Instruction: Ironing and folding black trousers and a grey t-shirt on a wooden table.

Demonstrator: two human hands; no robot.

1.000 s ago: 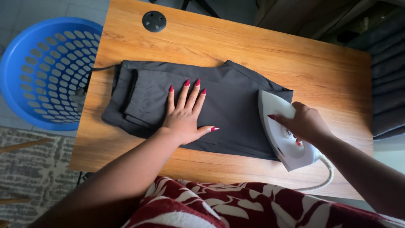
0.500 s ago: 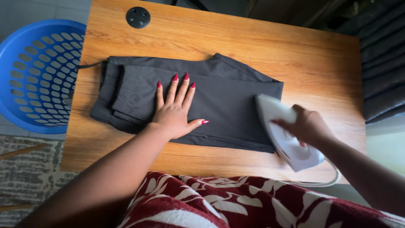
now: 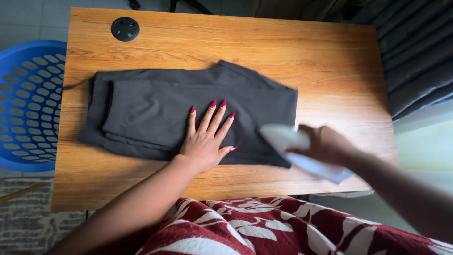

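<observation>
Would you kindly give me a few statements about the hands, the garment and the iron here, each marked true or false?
1. The left hand lies flat on the dark folded garment. True.
2. The right hand grips a white iron at the garment's right end. True.
3. The iron stands in the blue basket. False: it is over the wooden table, at the garment's edge.
4. The garment is bright red. False: it is dark grey.
5. A round black cap sits near the table's far left corner. True.
</observation>
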